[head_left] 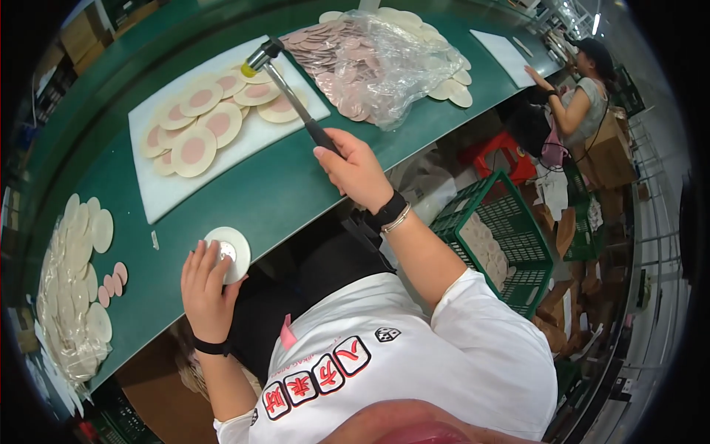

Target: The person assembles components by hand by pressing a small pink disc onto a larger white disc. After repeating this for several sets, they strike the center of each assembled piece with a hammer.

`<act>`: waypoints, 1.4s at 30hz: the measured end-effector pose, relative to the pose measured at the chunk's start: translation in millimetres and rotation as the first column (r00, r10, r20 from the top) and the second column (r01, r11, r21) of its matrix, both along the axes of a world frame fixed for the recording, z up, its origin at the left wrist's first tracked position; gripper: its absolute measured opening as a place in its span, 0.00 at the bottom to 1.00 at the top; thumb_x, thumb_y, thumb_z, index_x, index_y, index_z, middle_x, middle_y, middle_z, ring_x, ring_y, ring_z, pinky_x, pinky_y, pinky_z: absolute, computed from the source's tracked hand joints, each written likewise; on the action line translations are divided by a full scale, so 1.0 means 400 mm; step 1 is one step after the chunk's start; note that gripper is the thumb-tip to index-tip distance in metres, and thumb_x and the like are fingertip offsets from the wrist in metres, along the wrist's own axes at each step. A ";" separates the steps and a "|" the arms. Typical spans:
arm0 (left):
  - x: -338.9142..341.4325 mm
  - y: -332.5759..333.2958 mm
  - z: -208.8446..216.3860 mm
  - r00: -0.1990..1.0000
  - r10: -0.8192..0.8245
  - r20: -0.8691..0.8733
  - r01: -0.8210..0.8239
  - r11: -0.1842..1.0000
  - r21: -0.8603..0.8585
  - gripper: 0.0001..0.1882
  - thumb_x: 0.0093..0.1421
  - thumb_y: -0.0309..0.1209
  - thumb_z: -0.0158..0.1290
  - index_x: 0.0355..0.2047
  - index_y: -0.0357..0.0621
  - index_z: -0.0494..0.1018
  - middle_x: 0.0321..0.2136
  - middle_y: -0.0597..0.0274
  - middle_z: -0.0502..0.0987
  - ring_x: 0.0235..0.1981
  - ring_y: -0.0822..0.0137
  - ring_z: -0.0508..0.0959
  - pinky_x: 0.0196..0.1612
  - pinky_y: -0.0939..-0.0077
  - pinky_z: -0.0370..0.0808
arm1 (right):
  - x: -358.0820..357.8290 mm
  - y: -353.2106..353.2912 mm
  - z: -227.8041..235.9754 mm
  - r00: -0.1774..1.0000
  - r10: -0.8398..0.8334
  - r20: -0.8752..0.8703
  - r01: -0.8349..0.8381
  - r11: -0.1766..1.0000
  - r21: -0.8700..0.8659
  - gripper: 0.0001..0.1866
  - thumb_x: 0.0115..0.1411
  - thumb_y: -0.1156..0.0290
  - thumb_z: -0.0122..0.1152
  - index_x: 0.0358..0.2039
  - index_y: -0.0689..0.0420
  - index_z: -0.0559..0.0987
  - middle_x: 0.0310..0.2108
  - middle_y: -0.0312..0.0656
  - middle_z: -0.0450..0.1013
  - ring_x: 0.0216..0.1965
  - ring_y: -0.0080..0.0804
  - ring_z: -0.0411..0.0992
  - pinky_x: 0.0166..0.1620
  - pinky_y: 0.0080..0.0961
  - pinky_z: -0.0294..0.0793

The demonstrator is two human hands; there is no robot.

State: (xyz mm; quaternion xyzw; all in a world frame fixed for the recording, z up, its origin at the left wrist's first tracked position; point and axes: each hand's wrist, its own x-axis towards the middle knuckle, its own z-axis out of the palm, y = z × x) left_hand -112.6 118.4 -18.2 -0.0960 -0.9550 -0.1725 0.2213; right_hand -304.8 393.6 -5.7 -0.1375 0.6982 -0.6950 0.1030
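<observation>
My right hand [356, 172] is wrapped round the black grip of a mallet [288, 90]. Its metal shaft points up and left, with a head that has one black face and one yellow face, over the white board. At the table's near edge my left hand [205, 296] holds a round white disc [237, 241], fingers on its top and thumb by its rim. A smaller speckled round piece lies at the disc's middle, partly under the fingers. Cream discs with pink centres [194, 150] are spread and overlapping on the white board [158, 198].
Pink discs in clear plastic [333, 66] and cream discs [451, 89] lie at the back. Bagged cream discs [70, 296] and several small pink discs [112, 284] are at left. A green crate [518, 255] and red stool [499, 157] stand right; a person [584, 100] works beyond.
</observation>
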 end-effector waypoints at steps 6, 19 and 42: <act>0.026 -0.009 -0.004 0.999 0.048 -0.008 -0.043 0.952 0.304 0.13 0.63 0.20 0.56 0.48 0.36 0.76 0.54 0.50 0.79 0.58 0.50 0.77 0.61 0.56 0.72 | 0.003 -0.010 -0.004 0.994 0.003 0.112 0.002 0.999 -0.041 0.23 0.69 0.70 0.60 0.62 0.62 0.70 0.25 0.26 0.66 0.18 0.12 0.61 0.18 0.14 0.61; 0.004 -0.057 -0.001 0.996 0.079 0.027 -0.029 0.030 0.999 0.13 0.72 0.31 0.53 0.51 0.34 0.75 0.45 0.59 0.80 0.46 0.67 0.79 0.51 0.77 0.76 | 0.004 0.002 -0.008 0.997 -0.004 0.074 0.010 0.996 -0.086 0.26 0.67 0.71 0.63 0.63 0.63 0.69 0.26 0.27 0.67 0.18 0.12 0.62 0.19 0.14 0.62; -0.030 -0.023 -0.005 0.995 0.026 0.099 -0.096 -0.087 0.992 0.19 0.68 0.23 0.53 0.58 0.34 0.68 0.53 0.54 0.77 0.53 0.63 0.79 0.55 0.66 0.78 | 0.005 -0.001 -0.004 0.997 0.016 0.071 -0.009 0.995 -0.098 0.28 0.66 0.73 0.63 0.64 0.63 0.68 0.26 0.27 0.67 0.19 0.12 0.62 0.20 0.15 0.63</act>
